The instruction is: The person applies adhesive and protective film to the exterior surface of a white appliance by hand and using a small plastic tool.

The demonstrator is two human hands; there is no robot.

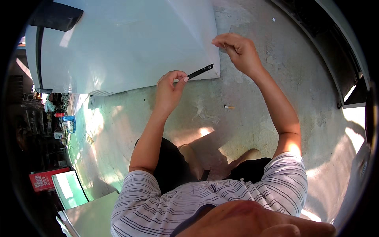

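Observation:
My left hand (170, 90) pinches a flat black strip (200, 72) between thumb and fingers. The strip slants up to the right, with a small pale spot, perhaps a screw or hole, near its far end. Behind it lies a large white panel (138, 47), seemingly the side of a big appliance, with its corner close to the strip's tip. My right hand (240, 50) is raised past that corner, fingers bent and thumb drawn in toward them. Whatever its fingertips hold, if anything, is too small to make out.
A dark fitting (57, 15) sits on the panel's far left end. On the concrete floor (244, 126) lies a short white-and-brown stick (229, 107). Cluttered shelves (35, 114), a red box (47, 178) and a pale cabinet (92, 215) stand left. A dark-framed structure (327, 51) curves along the right.

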